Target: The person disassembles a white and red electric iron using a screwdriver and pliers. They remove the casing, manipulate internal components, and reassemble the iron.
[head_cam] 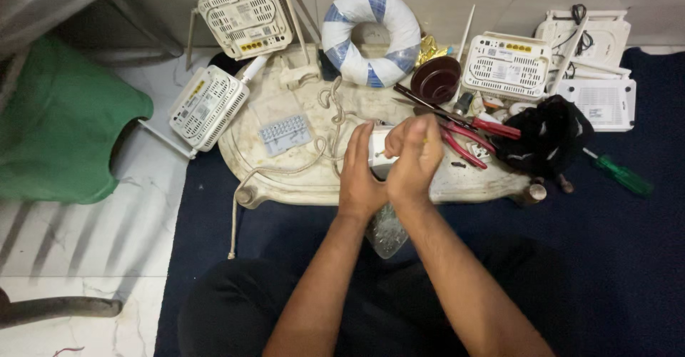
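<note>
White adapter block (pixel 379 159) sits over the worktop's (pixel 285 186) near edge, left hand (pixel 359 175) fingers wrapped round its side, right hand (pixel 414 159) fingers pinched on a thin tool at its top — best brace left, push straight, pliers (pixel 471 137) lie right.

Only 1 view: a head-worn camera looks steeply down from above the seated person's lap, facing forward across a low white desk (pixel 285 179) on a dark blue mat (pixel 628 257). It sits close, with both forearms entering from the bottom edge and the far wall at the top edge.
</note>
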